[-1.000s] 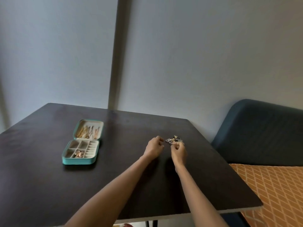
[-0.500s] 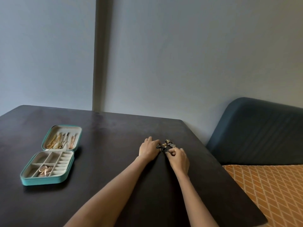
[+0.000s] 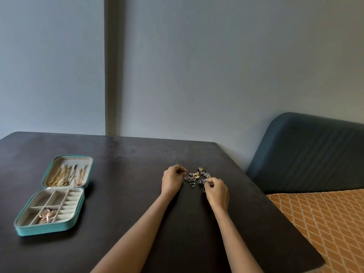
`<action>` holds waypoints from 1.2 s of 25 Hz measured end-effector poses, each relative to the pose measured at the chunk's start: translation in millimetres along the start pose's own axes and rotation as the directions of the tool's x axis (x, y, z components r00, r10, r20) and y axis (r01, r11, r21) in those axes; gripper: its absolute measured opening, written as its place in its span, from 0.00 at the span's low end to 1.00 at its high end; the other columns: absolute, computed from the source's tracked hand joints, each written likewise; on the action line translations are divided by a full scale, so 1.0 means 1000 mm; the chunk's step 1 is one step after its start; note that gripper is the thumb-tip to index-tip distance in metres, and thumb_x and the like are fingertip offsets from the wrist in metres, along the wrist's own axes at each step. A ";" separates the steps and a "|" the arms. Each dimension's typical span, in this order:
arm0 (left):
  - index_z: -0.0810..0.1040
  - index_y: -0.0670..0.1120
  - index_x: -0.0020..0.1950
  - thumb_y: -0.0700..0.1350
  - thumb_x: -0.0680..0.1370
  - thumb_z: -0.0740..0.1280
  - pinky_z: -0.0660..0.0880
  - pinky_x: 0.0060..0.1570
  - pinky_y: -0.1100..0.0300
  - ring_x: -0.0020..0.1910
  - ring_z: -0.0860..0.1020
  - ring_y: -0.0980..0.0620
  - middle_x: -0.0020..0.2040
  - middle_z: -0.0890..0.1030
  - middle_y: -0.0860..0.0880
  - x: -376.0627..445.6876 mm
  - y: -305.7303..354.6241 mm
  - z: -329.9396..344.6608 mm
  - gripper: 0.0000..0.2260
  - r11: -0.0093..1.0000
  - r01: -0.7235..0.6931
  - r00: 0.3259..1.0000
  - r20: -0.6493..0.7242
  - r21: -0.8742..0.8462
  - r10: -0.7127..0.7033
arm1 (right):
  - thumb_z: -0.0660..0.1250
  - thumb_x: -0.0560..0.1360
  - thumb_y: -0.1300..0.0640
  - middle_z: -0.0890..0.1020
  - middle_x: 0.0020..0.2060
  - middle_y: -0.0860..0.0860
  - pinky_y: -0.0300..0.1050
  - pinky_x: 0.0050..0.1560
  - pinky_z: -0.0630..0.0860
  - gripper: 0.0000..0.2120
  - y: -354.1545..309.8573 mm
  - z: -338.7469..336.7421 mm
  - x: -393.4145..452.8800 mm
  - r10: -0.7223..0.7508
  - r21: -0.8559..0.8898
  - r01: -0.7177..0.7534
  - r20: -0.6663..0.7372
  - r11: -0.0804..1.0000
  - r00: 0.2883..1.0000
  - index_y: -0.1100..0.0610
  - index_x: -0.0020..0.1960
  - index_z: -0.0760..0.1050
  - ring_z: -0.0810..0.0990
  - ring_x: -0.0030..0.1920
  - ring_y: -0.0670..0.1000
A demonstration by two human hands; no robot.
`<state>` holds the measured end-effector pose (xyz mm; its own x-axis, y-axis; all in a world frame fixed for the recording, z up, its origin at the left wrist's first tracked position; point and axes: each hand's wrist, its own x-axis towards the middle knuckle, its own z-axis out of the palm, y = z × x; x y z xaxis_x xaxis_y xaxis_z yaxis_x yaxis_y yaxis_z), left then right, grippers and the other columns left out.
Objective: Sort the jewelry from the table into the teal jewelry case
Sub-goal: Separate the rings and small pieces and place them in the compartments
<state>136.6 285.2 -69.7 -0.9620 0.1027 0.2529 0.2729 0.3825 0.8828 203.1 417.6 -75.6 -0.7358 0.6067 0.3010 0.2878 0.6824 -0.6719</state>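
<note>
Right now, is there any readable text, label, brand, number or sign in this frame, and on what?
None. No writing shows on the teal jewelry case, the dark table, the wall or the blue seat back. The loose jewelry between the left hand and right hand is too small to show any marks.

In front of me a dark table runs back to a plain grey-blue wall, which carries a darker vertical strip down to the tabletop. To my right, just beside the table's edge, I see a dark blue upholstered backrest above an orange cover with a pale diamond pattern.
</note>
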 end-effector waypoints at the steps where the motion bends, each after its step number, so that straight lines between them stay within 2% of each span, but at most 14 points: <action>1: 0.80 0.45 0.49 0.39 0.76 0.64 0.69 0.45 0.62 0.44 0.74 0.55 0.46 0.80 0.52 0.000 0.000 0.001 0.06 0.999 -0.018 1.000 0.007 0.033 0.018 | 0.64 0.75 0.57 0.80 0.48 0.50 0.43 0.42 0.74 0.07 -0.001 0.000 -0.001 -0.011 -0.009 0.011 0.001 1.000 1.000 0.54 0.49 0.81 0.80 0.48 0.51; 3: 0.78 0.45 0.54 0.41 0.77 0.63 0.68 0.45 0.63 0.47 0.75 0.54 0.49 0.79 0.52 0.001 -0.001 0.005 0.08 0.990 -0.088 0.995 0.060 0.112 0.082 | 0.65 0.75 0.57 0.79 0.47 0.50 0.43 0.42 0.74 0.07 -0.001 -0.002 -0.001 -0.026 -0.008 0.026 -0.003 1.000 1.000 0.53 0.48 0.81 0.79 0.47 0.51; 5: 0.77 0.47 0.57 0.44 0.77 0.64 0.70 0.48 0.61 0.54 0.74 0.51 0.51 0.77 0.50 0.004 -0.004 0.010 0.09 0.961 -0.164 0.981 0.139 0.221 0.135 | 0.65 0.75 0.57 0.79 0.46 0.50 0.41 0.41 0.71 0.07 0.000 -0.002 0.001 -0.022 0.017 0.022 0.000 1.000 1.000 0.54 0.48 0.81 0.79 0.47 0.51; 7: 0.80 0.48 0.56 0.43 0.77 0.64 0.70 0.53 0.59 0.58 0.72 0.50 0.52 0.75 0.48 0.007 -0.008 0.013 0.09 0.947 -0.170 0.979 0.159 0.272 0.130 | 0.64 0.76 0.57 0.78 0.45 0.50 0.41 0.41 0.68 0.07 0.001 -0.002 0.002 0.004 0.092 -0.003 -0.015 0.996 1.000 0.56 0.48 0.81 0.79 0.47 0.52; 10: 0.83 0.46 0.51 0.40 0.76 0.65 0.71 0.54 0.57 0.57 0.74 0.48 0.51 0.77 0.47 0.008 -0.009 0.012 0.08 0.960 -0.132 0.987 0.121 0.247 0.105 | 0.63 0.76 0.56 0.77 0.44 0.50 0.42 0.42 0.67 0.08 0.003 -0.003 0.004 0.030 0.162 -0.027 -0.020 0.986 0.999 0.58 0.48 0.80 0.78 0.47 0.52; 14: 0.85 0.45 0.46 0.39 0.74 0.68 0.73 0.52 0.61 0.50 0.80 0.51 0.47 0.85 0.48 0.006 -0.003 0.006 0.06 0.997 -0.006 0.999 0.042 0.078 0.003 | 0.63 0.77 0.55 0.79 0.49 0.50 0.40 0.42 0.67 0.10 0.000 -0.004 0.002 0.015 0.094 -0.015 0.001 0.995 1.000 0.56 0.53 0.80 0.78 0.48 0.51; 17: 0.85 0.44 0.45 0.40 0.73 0.71 0.74 0.54 0.62 0.47 0.80 0.55 0.44 0.85 0.50 0.007 0.000 -0.002 0.04 0.988 0.070 0.997 -0.021 -0.141 -0.074 | 0.62 0.77 0.54 0.79 0.50 0.50 0.40 0.42 0.67 0.11 -0.001 -0.006 -0.001 0.006 0.090 -0.008 0.021 0.996 1.000 0.56 0.55 0.80 0.78 0.50 0.52; 19: 0.84 0.41 0.46 0.40 0.74 0.71 0.74 0.49 0.63 0.42 0.79 0.56 0.41 0.84 0.50 0.008 0.003 -0.009 0.04 0.930 0.129 0.991 0.006 -0.344 -0.135 | 0.61 0.78 0.53 0.79 0.51 0.50 0.40 0.42 0.67 0.12 -0.001 -0.007 -0.002 -0.002 0.073 -0.001 0.035 0.997 0.999 0.55 0.55 0.80 0.78 0.50 0.51; 22: 0.82 0.37 0.49 0.37 0.75 0.68 0.74 0.37 0.64 0.34 0.76 0.53 0.33 0.79 0.48 0.008 0.008 -0.024 0.05 0.787 0.195 0.980 0.088 -0.585 -0.177 | 0.62 0.78 0.53 0.78 0.48 0.50 0.41 0.41 0.68 0.12 -0.003 -0.007 -0.004 -0.015 0.078 0.010 0.056 0.997 0.998 0.55 0.55 0.81 0.76 0.44 0.49; 24: 0.82 0.38 0.47 0.36 0.76 0.67 0.76 0.33 0.66 0.32 0.76 0.53 0.32 0.78 0.47 0.009 0.013 -0.034 0.04 0.727 0.199 0.980 0.134 -0.657 -0.147 | 0.62 0.77 0.54 0.76 0.47 0.49 0.40 0.41 0.67 0.11 -0.006 -0.009 -0.007 -0.017 0.130 0.010 0.058 0.991 0.998 0.54 0.54 0.80 0.74 0.43 0.47; 27: 0.81 0.40 0.50 0.35 0.76 0.67 0.75 0.35 0.66 0.31 0.76 0.57 0.35 0.82 0.51 0.010 0.019 -0.046 0.05 0.703 0.235 0.966 0.239 -0.671 -0.095 | 0.64 0.77 0.58 0.76 0.48 0.51 0.40 0.45 0.72 0.08 -0.011 -0.013 -0.011 -0.045 0.282 0.052 -0.032 0.958 0.998 0.54 0.52 0.80 0.76 0.44 0.47; 30: 0.80 0.45 0.48 0.35 0.76 0.65 0.72 0.32 0.66 0.30 0.74 0.56 0.37 0.80 0.50 0.004 0.026 -0.055 0.07 0.722 0.265 0.943 0.329 -0.640 -0.054 | 0.66 0.76 0.61 0.79 0.46 0.51 0.30 0.45 0.72 0.07 -0.030 -0.018 -0.014 -0.182 0.394 0.198 -0.078 0.897 0.980 0.55 0.50 0.81 0.77 0.43 0.44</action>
<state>140.1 244.6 -23.9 -0.9236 0.3787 0.0603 -0.0540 -0.2842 0.9572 216.1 396.5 -47.3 -0.7258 0.5022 0.4701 -0.1290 0.5718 -0.8102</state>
